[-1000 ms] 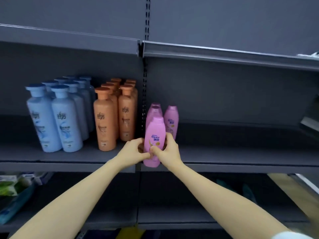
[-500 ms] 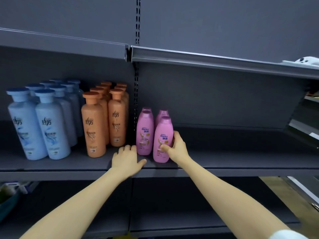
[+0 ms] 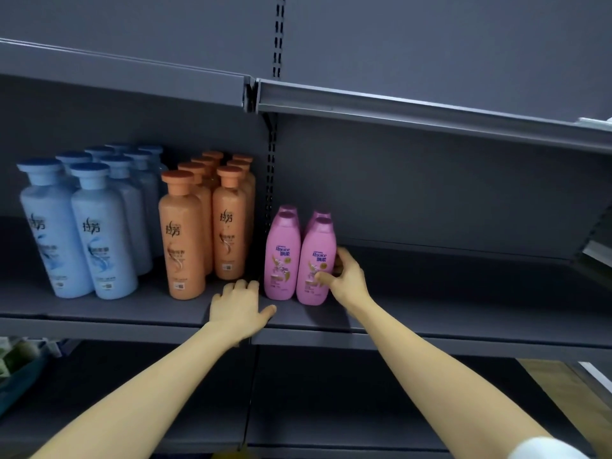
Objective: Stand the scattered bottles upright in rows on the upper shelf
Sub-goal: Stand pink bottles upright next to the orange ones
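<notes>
My right hand (image 3: 347, 276) grips the front pink bottle (image 3: 314, 263) near the shelf's (image 3: 463, 313) front edge; my left hand (image 3: 236, 308) lies open, flat. A jerky release could topple the neighbouring pink bottle (image 3: 281, 260).

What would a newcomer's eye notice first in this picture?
The pink Rejoice bottles stand upright mid-shelf, and the right hand grips the front right pink bottle. The left hand rests flat on the shelf beside them. Further left stand rows of orange bottles and blue bottles.
</notes>
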A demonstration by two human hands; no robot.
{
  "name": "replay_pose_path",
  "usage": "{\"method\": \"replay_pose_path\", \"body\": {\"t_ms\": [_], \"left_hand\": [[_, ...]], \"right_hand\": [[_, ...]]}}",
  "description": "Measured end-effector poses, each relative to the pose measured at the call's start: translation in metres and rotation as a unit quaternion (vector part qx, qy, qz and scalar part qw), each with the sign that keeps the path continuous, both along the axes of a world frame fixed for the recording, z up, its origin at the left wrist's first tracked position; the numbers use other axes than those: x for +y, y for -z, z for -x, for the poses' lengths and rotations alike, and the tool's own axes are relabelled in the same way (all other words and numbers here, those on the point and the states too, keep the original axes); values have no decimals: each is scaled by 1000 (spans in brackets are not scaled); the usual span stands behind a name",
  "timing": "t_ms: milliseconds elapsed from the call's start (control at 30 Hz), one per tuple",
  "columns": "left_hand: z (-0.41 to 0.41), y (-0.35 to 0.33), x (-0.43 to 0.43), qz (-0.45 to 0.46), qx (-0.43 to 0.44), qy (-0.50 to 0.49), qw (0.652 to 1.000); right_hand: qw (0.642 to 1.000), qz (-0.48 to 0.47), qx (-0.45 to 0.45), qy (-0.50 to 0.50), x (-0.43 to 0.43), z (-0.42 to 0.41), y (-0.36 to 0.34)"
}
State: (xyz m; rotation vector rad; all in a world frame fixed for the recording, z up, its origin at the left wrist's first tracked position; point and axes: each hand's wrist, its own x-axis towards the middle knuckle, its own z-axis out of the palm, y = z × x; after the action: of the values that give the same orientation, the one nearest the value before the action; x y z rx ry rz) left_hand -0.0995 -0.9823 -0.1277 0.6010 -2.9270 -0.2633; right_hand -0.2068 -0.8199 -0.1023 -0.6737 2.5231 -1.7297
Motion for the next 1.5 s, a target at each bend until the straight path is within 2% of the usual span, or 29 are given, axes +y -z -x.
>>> {"method": "replay_pose_path", "body": {"t_ms": [533,733,900,1067,1300,1500], "left_hand": [[2,3,-5,1,11,11,1000],[3,5,-5,-4,5,14,1000],[4,6,-7,-2,2,17,1000],[-1,8,-7,-3,0,22,1000],[-17,12,-3,5,15,36,999],[-38,18,14,30,40,74,996]], "right_hand": [[999,-15,19,26,-3,5,7],[996,-86,25,25,-3,2,13],[994,-95,25,37,-5,-1,15],[983,-164,39,65,-5,-3,21],[937,-331,58,98,4,-28,32],[916,-377,121,70,11,-62,43]]}}
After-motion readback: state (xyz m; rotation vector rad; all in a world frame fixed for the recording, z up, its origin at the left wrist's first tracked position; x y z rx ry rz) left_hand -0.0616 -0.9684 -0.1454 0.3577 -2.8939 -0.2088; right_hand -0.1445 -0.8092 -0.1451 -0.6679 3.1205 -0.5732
